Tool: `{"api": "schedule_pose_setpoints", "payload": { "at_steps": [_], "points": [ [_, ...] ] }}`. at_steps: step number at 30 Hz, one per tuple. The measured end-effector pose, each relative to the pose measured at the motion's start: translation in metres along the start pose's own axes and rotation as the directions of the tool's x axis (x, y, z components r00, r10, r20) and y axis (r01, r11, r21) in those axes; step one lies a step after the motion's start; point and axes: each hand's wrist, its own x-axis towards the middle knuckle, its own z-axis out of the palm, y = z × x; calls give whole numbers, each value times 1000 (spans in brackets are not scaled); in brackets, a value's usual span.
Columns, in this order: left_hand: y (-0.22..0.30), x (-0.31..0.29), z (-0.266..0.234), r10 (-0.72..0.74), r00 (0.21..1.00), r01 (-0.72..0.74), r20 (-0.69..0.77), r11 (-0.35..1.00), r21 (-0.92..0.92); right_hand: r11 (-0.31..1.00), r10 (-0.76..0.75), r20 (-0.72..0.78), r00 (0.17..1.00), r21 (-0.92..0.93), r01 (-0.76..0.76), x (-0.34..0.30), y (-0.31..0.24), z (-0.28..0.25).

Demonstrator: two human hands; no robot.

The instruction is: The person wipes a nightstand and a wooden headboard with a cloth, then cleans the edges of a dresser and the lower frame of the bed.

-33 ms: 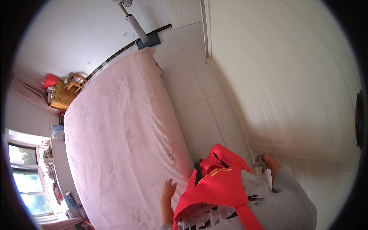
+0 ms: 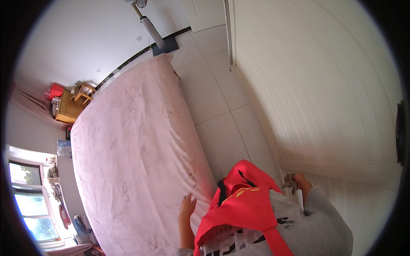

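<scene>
Looking across the room, I saw a person in a grey shirt (image 2: pixel 318 222) and a red apron (image 2: pixel 245 209) close beside a pink-covered bed (image 2: pixel 136 141). The right hand (image 2: pixel 303 182) was out to the side, its fingers closed around a greyish-brown cloth (image 2: pixel 290 183), which hung bunched near the lower part of a broad pale panel (image 2: pixel 311 94). Whether the cloth was touching that panel I could not tell. The left hand (image 2: pixel 187 208) was over the near part of the bed, close to the apron, with its fingers loosely bent and slightly parted; I could not make out whether they rested on the cover or hung just above it. The apron bulged forward between the two hands, with black strips and a yellow mark across its front. The pink cover was spread over the bed, lightly wrinkled and patterned with faint sprigs, and it draped down the side facing the panel. Between bed and panel ran a strip of light tiled floor (image 2: pixel 218 128). Past the far end of the bed, a grey column (image 2: pixel 151 32) stood on a dark flat base (image 2: pixel 171 45). Over on the left, a small wooden stool (image 2: pixel 86 91) sat on a wooden cabinet (image 2: pixel 68 109), near a red bag (image 2: pixel 56 90), and clothes (image 2: pixel 55 183) hung beside a bright window (image 2: pixel 32 200).
</scene>
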Motion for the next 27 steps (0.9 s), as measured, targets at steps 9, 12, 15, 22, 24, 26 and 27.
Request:
{"api": "schedule_pose_setpoints", "payload": {
  "at_steps": [9,12,15,22,24,26,27],
  "points": [
    [146,269,-97,256,966,-221,30,884,-412,957,103,186,977,249,-148,21,-188,101],
    [114,323,-76,159,984,-122,83,932,-342,951,126,221,967,252,-181,82,-244,119],
    [36,330,-46,-119,992,125,39,953,-276,964,137,174,975,203,-171,128,-313,141],
    [0,332,-105,-703,673,626,230,377,-682,961,-235,149,961,-115,253,239,-504,212],
    [2,340,-117,-815,533,563,227,141,-814,968,-239,237,942,-19,250,241,-571,267],
    [29,374,-125,-782,558,630,277,182,-755,868,-157,435,887,489,-87,246,-618,310],
    [40,394,-128,-744,586,688,322,245,-683,876,-155,438,885,475,-82,250,-639,324]
  ]
}}
